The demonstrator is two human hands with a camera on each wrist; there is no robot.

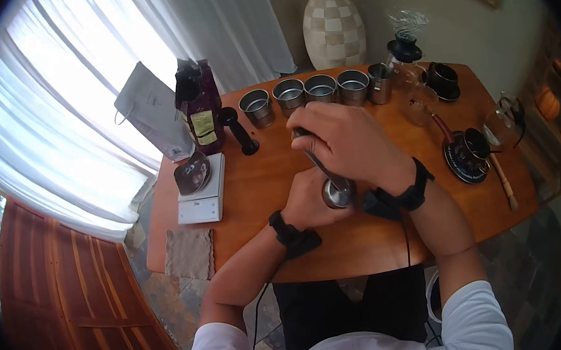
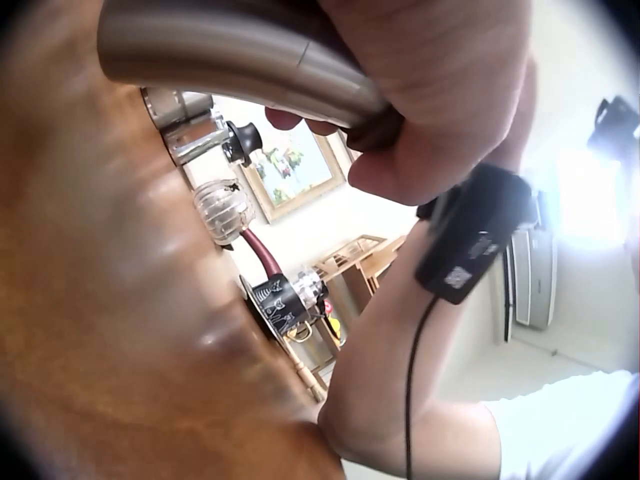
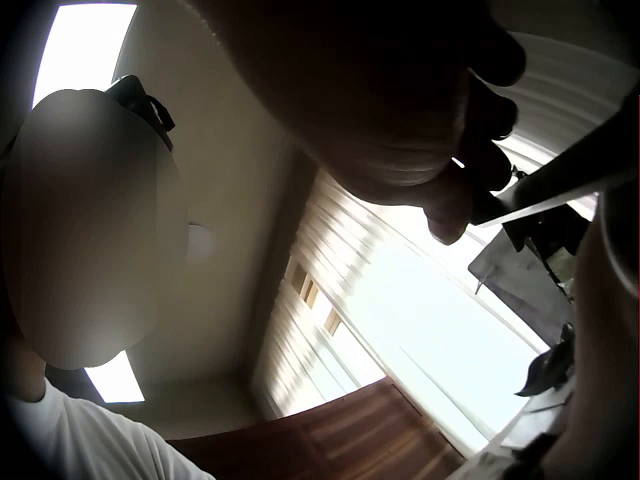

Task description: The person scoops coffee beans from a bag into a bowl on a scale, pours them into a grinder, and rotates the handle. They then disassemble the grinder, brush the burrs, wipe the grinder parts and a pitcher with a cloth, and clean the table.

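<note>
Both hands on a metal grinder at the near side of a wooden table

The left hand (image 1: 310,200) is wrapped around the metal cylinder of the grinder (image 1: 338,195), which is just in front of the person, at the near middle of the table (image 1: 274,175). The right hand (image 1: 358,142) is closed over the knob (image 1: 300,132) at the far end of the crank (image 1: 321,166), which slants far and left from the grinder's top. Whether the cylinder's base touches the table cannot be told. A black device is strapped to each wrist.

Left of the hands, a white scale (image 1: 200,210) carries a dark, shiny dish (image 1: 192,173); a grey cloth (image 1: 190,254) lies just nearer. Beyond the scale are a silver-grey bag (image 1: 151,106) and a dark purple bag (image 1: 203,118) with a yellowish label, and a black tool (image 1: 240,131) stands right of them.

Along the far side, four metal cups (image 1: 257,108) form a row, with a metal pitcher (image 1: 380,83) at its right end. Farther right are clear glassware (image 1: 420,104) and a black cup (image 1: 443,79) on a saucer. Nearer on the right, a small pot (image 1: 476,142) sits above a black patterned base (image 1: 463,165), with a brush (image 1: 503,184) beside it. A checkered vase (image 1: 334,27) stands beyond the table.
</note>
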